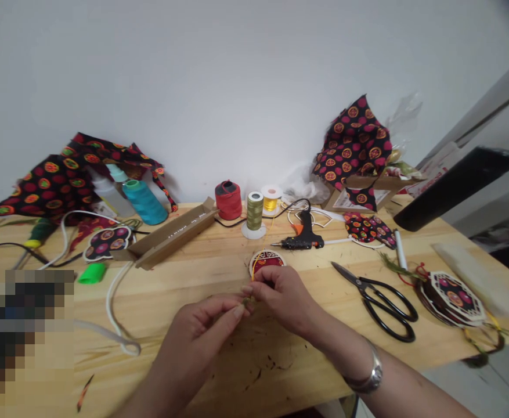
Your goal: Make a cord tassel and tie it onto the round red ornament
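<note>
At the middle of the table both hands meet, fingertips almost touching. My left hand (204,328) is closed in a pinch on a small olive-green thread tuft (248,302), mostly covered by the fingers. My right hand (284,299), with a silver bracelet on its wrist, is pinched beside it, where a yellow cord (255,271) runs down to the fingertips. Just beyond the right hand lies a round ornament (268,257) with a pale fretwork rim and red patterned fabric, partly hidden by that hand. The cord passes over its left edge.
Black-handled scissors (385,302) lie to the right, near stacked octagonal ornaments (457,299). Behind are a glue gun (304,235), an olive thread spool (255,212), red thread (228,200) and a long cardboard box (176,232). A white cable (110,296) and green cap (92,273) lie left.
</note>
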`<act>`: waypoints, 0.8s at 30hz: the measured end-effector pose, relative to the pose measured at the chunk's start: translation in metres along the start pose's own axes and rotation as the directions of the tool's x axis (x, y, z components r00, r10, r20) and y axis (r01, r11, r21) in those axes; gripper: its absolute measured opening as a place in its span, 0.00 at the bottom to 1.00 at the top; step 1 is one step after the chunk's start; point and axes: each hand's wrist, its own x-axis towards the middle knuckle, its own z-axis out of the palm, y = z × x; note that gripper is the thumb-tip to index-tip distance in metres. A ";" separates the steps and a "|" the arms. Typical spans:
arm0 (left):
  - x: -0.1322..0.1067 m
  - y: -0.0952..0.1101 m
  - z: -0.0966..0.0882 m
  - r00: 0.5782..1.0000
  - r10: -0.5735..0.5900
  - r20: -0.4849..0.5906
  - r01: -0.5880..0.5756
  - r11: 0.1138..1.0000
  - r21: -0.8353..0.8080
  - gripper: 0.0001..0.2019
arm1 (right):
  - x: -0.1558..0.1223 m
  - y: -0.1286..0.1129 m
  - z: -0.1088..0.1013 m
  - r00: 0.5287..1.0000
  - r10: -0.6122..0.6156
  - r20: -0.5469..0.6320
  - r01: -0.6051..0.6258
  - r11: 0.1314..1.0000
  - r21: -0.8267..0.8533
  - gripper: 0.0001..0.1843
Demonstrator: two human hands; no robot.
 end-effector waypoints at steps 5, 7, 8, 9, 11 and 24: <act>0.001 -0.008 0.001 0.999 -0.022 -0.027 0.021 0.999 -0.035 0.08 | 0.001 -0.001 0.002 1.000 0.002 0.015 -0.001 0.999 -0.048 0.14; 0.001 -0.010 0.001 0.998 -0.057 -0.037 0.053 0.993 -0.104 0.07 | -0.001 -0.006 -0.002 1.000 0.003 0.011 -0.002 0.997 -0.075 0.17; 0.001 -0.010 0.001 0.996 -0.076 -0.040 0.069 0.986 -0.149 0.07 | -0.004 -0.008 -0.007 1.000 -0.009 -0.004 0.009 0.993 -0.120 0.17; 0.001 -0.010 0.001 0.995 -0.094 -0.041 0.084 0.977 -0.194 0.07 | -0.009 -0.010 -0.015 0.999 -0.027 -0.033 0.020 0.980 -0.199 0.18; 0.000 -0.010 0.001 0.990 -0.131 -0.051 0.113 0.957 -0.268 0.07 | -0.023 -0.008 -0.037 0.987 -0.103 -0.124 0.033 0.882 -0.471 0.15; 0.003 -0.014 0.002 0.971 -0.239 -0.031 0.200 0.872 -0.446 0.07 | -0.107 0.094 -0.141 0.943 -0.073 -0.325 -0.300 0.232 -0.925 0.20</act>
